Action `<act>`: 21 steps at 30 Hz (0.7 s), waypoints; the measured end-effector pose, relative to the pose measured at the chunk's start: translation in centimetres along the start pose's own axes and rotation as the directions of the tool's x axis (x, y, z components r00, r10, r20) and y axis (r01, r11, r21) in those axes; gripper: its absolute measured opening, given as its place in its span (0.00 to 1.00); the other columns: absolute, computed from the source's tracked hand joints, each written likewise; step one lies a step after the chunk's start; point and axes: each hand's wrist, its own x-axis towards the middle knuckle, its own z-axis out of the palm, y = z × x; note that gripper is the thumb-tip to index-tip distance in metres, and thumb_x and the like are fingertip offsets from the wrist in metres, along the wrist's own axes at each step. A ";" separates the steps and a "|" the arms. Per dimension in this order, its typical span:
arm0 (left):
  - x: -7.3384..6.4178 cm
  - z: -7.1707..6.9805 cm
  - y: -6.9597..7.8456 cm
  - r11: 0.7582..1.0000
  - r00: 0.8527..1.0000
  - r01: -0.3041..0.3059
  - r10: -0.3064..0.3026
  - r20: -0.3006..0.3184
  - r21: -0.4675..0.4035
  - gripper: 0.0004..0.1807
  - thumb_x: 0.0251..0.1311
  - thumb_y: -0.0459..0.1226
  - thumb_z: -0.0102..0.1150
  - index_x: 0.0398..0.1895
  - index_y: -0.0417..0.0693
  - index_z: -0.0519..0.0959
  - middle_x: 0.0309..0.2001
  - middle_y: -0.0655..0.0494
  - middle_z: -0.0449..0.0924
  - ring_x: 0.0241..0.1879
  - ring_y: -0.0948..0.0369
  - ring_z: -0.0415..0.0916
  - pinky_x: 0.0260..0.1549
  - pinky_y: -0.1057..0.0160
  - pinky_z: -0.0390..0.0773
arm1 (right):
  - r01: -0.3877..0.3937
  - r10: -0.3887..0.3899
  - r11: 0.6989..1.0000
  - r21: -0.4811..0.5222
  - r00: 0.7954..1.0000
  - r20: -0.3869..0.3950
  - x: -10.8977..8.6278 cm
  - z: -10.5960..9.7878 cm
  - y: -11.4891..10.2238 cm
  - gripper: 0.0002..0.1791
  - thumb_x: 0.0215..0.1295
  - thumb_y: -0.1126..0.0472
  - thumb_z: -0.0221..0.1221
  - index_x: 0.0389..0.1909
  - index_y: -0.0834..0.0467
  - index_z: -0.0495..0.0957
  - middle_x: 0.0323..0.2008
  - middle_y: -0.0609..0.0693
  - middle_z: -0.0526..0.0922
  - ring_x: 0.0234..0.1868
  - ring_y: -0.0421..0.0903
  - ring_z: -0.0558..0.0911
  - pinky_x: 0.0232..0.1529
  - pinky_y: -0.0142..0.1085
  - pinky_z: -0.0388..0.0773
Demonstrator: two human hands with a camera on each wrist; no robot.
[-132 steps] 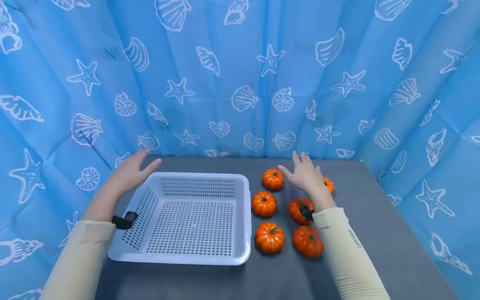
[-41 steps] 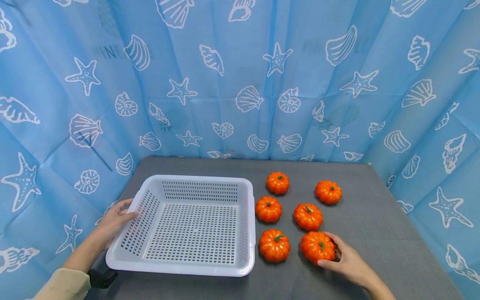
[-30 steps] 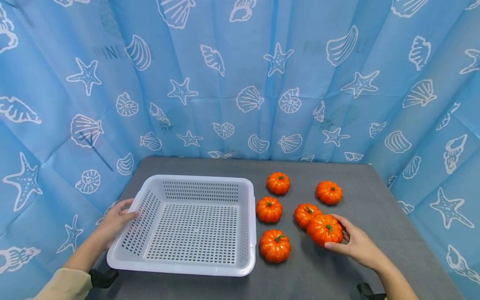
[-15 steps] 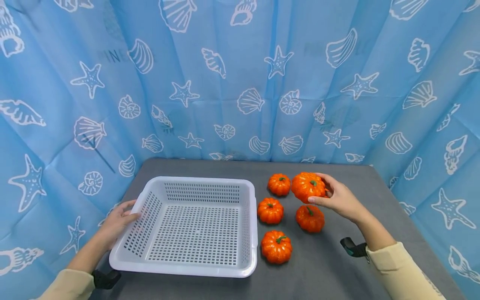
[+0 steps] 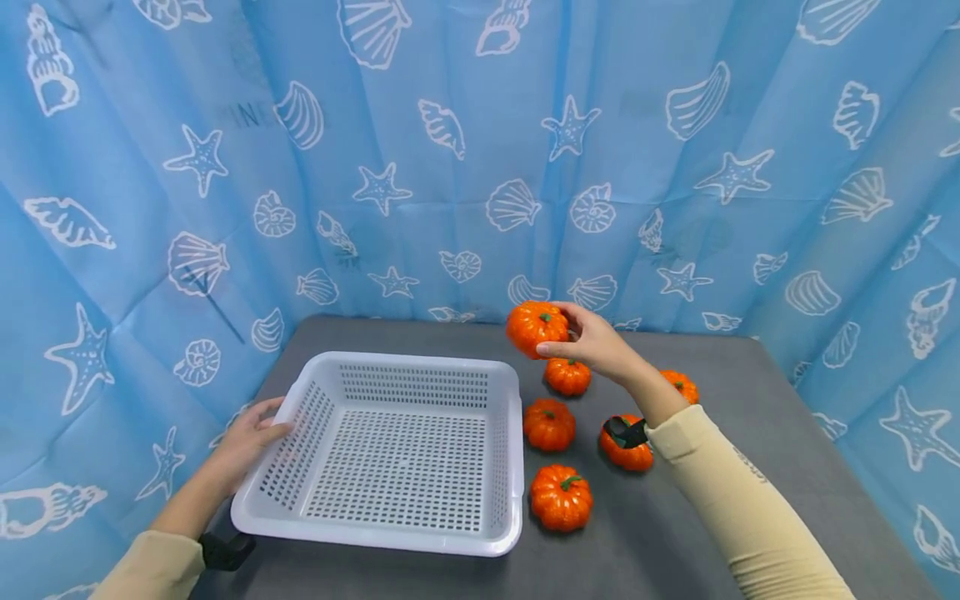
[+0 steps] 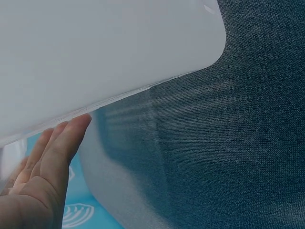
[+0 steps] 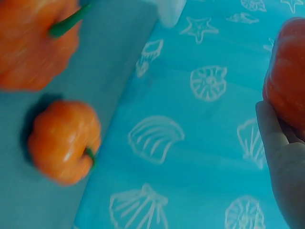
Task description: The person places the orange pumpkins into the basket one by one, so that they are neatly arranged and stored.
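Note:
My right hand (image 5: pixel 600 346) grips a small orange pumpkin (image 5: pixel 531 327) with a green stem, raised above the table near the basket's far right corner. Part of that held pumpkin (image 7: pixel 289 76) shows at the right edge of the right wrist view. On the left, my left hand (image 5: pixel 243 446) holds the side rim of a white plastic basket (image 5: pixel 420 361), thumb over the edge. In the left wrist view its fingers (image 6: pixel 59 145) lie against the rim from below. The basket has slotted walls and floor, with nothing inside.
Between basket and right arm stand a far pumpkin (image 5: pixel 567 379), a middle one (image 5: pixel 550 427) and a near one (image 5: pixel 561 500). Another pumpkin (image 5: pixel 628 454) is partly behind the right wrist's black strap, and one more (image 5: pixel 681 385) behind the forearm. A blue shell-print curtain (image 5: pixel 450 167) borders the grey table (image 5: pixel 675 533).
The right hand took the nearest right-hand pumpkin, lifted it and carried it leftward and away, over the far pumpkin. The left hand came down to the basket's rim and stayed there.

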 end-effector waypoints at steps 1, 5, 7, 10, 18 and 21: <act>0.1 0.0 0.0 1.000 1.000 0.001 -0.001 -0.003 0.002 0.38 0.69 0.44 0.48 0.74 0.43 0.42 0.61 0.28 0.65 0.42 0.46 0.83 0.35 0.49 0.84 | 0.004 -0.004 1.000 0.002 1.000 0.002 0.6 0.4 -0.3 0.41 0.59 0.57 0.65 0.69 0.60 0.56 0.63 0.60 0.67 0.59 0.56 0.72 0.57 0.48 0.75; 0.1 0.2 0.0 1.000 1.000 0.003 -0.002 -0.018 0.013 0.38 0.69 0.44 0.48 0.74 0.43 0.43 0.61 0.28 0.65 0.43 0.46 0.82 0.35 0.49 0.84 | 0.026 -0.026 1.000 -0.014 1.000 0.005 2.8 2.0 -1.3 0.41 0.57 0.56 0.66 0.69 0.59 0.57 0.61 0.59 0.70 0.57 0.55 0.74 0.55 0.47 0.76; 0.1 0.2 0.1 1.000 1.000 0.004 -0.003 -0.025 0.016 0.38 0.69 0.44 0.48 0.74 0.43 0.43 0.61 0.28 0.65 0.43 0.46 0.82 0.35 0.49 0.84 | 0.039 -0.039 0.999 -0.024 0.999 0.006 3.9 3.0 -1.9 0.40 0.57 0.56 0.66 0.68 0.59 0.59 0.59 0.58 0.72 0.56 0.54 0.74 0.55 0.46 0.77; 0.0 0.2 0.3 1.000 1.000 0.002 -0.001 -0.026 0.014 0.38 0.69 0.43 0.47 0.74 0.43 0.43 0.62 0.28 0.64 0.43 0.46 0.82 0.35 0.49 0.84 | 0.062 -0.062 0.998 -0.025 0.998 0.012 5.4 4.6 -2.8 0.38 0.57 0.56 0.66 0.67 0.60 0.61 0.57 0.57 0.73 0.55 0.53 0.74 0.55 0.45 0.77; -0.2 0.2 0.7 1.000 1.000 0.020 -0.020 -0.023 -0.004 0.37 0.69 0.43 0.47 0.74 0.44 0.43 0.62 0.28 0.63 0.45 0.44 0.81 0.36 0.47 0.84 | 0.085 -0.085 0.996 0.012 0.995 0.049 8.5 9.7 -4.6 0.37 0.56 0.54 0.66 0.65 0.59 0.63 0.57 0.55 0.74 0.54 0.50 0.74 0.55 0.42 0.77; -0.4 0.3 0.6 0.999 0.999 0.039 -0.039 -0.014 -0.027 0.37 0.69 0.43 0.47 0.74 0.45 0.43 0.63 0.29 0.64 0.46 0.44 0.81 0.36 0.46 0.83 | 0.075 -0.077 0.997 0.026 0.995 0.066 9.4 11.8 -4.7 0.37 0.56 0.52 0.66 0.65 0.58 0.63 0.57 0.53 0.74 0.54 0.49 0.75 0.55 0.41 0.76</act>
